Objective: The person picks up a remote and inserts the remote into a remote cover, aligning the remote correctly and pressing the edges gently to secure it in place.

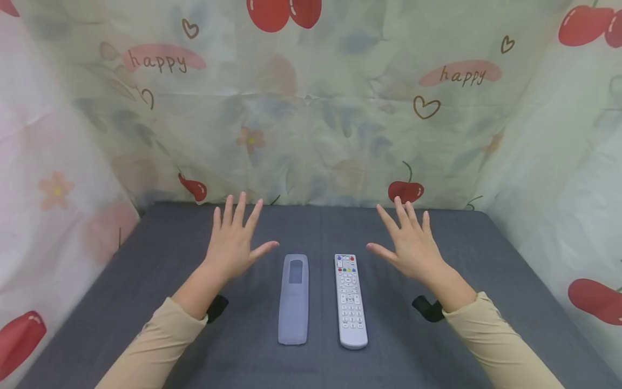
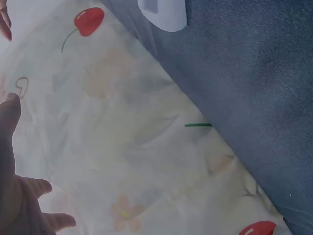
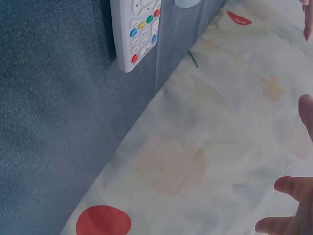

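Note:
A white remote control [image 1: 351, 302] with coloured buttons lies face up on the dark grey table, right of the middle. Left of it, apart, lies a translucent bluish remote cover [image 1: 293, 302] with a window-like cutout near its far end. My left hand [image 1: 232, 243] is held out with fingers spread, to the left of the cover and touching nothing. On the other side, my right hand [image 1: 413, 243] has its fingers spread too, right of the remote and holding nothing. In the right wrist view the remote [image 3: 137, 32] shows only its far end.
The dark grey table [image 1: 320, 232] ends at a patterned cloth backdrop [image 1: 311, 119] with cherries and hearts. Similar cloth hangs on the left and right sides. A black strap [image 1: 217, 308] shows by the left wrist and another black strap [image 1: 428, 308] by the right.

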